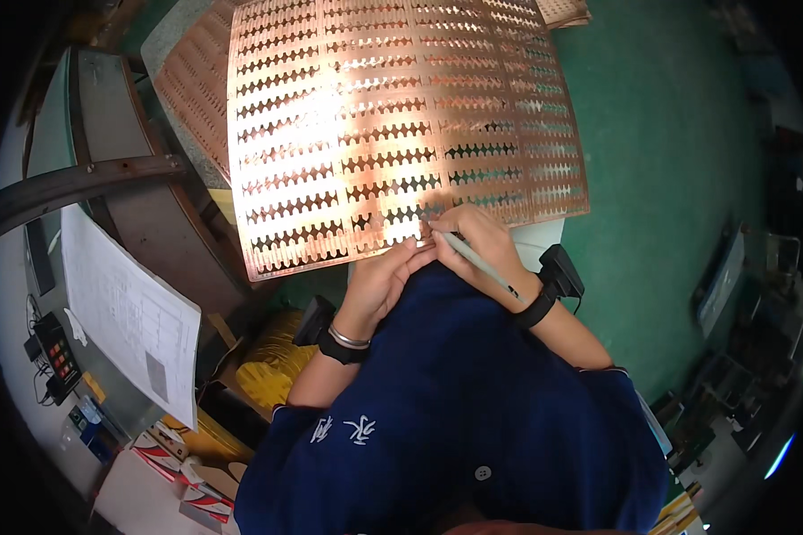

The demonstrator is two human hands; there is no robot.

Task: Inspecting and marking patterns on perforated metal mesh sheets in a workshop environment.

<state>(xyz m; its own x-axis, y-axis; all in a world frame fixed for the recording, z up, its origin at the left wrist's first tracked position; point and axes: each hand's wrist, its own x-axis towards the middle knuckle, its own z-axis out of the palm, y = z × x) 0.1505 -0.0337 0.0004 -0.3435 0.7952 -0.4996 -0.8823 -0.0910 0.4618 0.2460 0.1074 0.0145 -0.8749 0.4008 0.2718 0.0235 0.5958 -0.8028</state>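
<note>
copper-coloured perforated sheet (434,129), top ctr of view, bright glare on its l half.
far l: black box (56,350) w/ buttons, then white paper (129,312) w/ faint printed lines; next, 2nd perforated sheet (192,89), partly hidden behind main one; lower down, crinkled yellow wrapping (272,379). l hand (388,276) nr ctr: fingers bent, thumb & index close tog. at main sheet's near edge; can't tell if they grip it. silver bangle (348,341) on that wrist. pen-like tool (482,263), pale, slants down-r from sheet's near edge; tip contact unclear. r hand (486,236): fingers closed round tool, pinched nr tip; black gadget (562,275) strapped to wrist. far r: green floor (669,134).
</note>
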